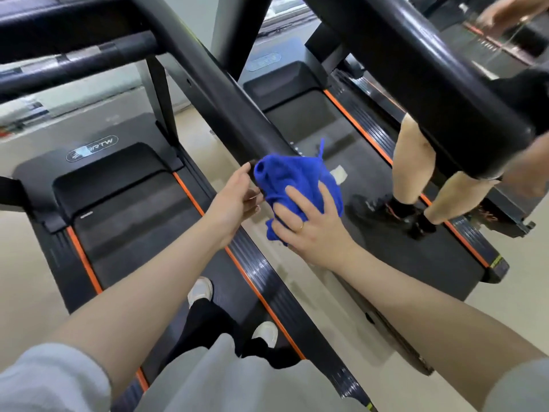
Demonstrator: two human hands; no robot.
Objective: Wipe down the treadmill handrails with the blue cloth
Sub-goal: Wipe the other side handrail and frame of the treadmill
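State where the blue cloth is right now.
In the head view, the blue cloth is bunched over the near end of the right handrail, centre frame, between the left hand and right hand.

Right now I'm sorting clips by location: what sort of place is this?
Most likely a gym: two treadmills side by side, the near treadmill and the next treadmill, where another person stands.
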